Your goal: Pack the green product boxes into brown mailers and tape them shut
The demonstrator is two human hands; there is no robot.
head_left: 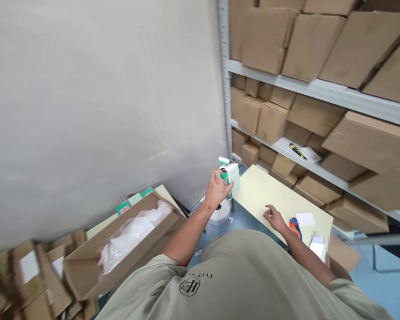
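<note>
My left hand (216,190) is wrapped around a small green-and-white carton (234,175), whose top flap stands up. It holds the carton at the far left end of the cream table (253,191). Over the table's near edge, my right hand (275,218) has its fingers loosely bent and apart, with nothing visible in them. Close to the right wrist lies an orange-and-blue tape dispenser (295,229). A white slip of paper (305,218) is just beyond it, and a stack of white labels (317,245) sits farther right.
Metal shelves (286,82) full of brown boxes (270,40) rise behind the table; a yellow-and-black box cutter (298,151) lies on one. At left are an open long carton (166,226) with clear plastic bags (133,240) and flattened cardboard (30,275). A white roll (220,212) is below.
</note>
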